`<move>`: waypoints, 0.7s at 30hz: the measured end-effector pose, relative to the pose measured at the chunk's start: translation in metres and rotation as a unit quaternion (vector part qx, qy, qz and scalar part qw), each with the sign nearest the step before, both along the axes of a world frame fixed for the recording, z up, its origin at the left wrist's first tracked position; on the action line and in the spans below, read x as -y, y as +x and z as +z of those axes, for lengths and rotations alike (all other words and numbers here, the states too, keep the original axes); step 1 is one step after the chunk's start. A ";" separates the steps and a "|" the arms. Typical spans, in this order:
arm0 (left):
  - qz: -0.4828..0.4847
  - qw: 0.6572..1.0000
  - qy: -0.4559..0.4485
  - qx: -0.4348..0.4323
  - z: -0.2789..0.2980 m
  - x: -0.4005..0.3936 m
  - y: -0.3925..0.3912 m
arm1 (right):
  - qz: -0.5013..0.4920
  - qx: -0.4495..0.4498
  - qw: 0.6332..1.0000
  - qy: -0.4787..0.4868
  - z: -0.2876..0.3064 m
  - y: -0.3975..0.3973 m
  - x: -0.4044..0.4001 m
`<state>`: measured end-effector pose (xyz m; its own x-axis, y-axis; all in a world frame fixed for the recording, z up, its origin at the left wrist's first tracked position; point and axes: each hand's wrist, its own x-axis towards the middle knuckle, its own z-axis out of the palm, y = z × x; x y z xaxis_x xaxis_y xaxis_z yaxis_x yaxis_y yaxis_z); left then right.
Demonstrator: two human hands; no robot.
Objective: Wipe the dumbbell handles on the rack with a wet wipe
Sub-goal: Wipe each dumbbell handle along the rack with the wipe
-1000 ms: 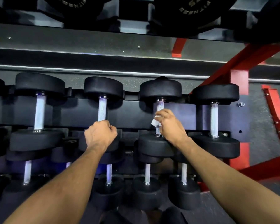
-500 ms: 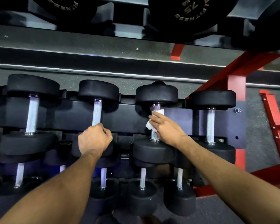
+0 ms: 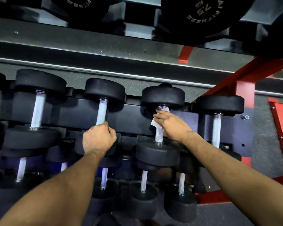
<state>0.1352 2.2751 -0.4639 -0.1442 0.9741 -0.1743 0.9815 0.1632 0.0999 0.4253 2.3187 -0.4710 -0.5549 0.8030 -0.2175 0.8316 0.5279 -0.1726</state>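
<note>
Two hands [image 3: 173, 126] [image 3: 98, 138] on neighbouring dumbbell handles [image 3: 159, 135], wipe [image 3: 154, 123] under right grip.

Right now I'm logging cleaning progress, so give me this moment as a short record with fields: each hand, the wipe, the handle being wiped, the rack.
left hand: gripping the near end of a neighbouring dumbbell's handle
right hand: pressing the wet wipe around a handle
handle being wiped: third full dumbbell from the left in the upper visible row, wipe near its far end
rack: red frame, more dumbbells on a lower row
</note>
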 end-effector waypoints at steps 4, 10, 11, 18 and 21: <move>0.003 1.000 -0.001 -0.005 0.000 0.000 0.001 | -0.009 -0.032 0.999 -0.038 -0.003 -0.007 0.019; 0.009 1.000 0.007 -0.004 -0.003 -0.001 0.000 | 0.086 0.009 0.995 -0.058 -0.003 -0.005 -0.007; 0.010 1.000 0.007 -0.003 -0.003 0.000 0.000 | 0.062 0.006 0.998 -0.025 -0.001 -0.003 -0.014; 0.020 1.000 0.000 0.006 -0.003 -0.001 0.000 | 0.116 0.033 0.990 -0.074 -0.011 -0.010 0.014; 0.028 0.999 0.007 0.014 -0.003 -0.001 0.000 | 0.141 0.056 0.983 -0.101 -0.013 -0.007 0.008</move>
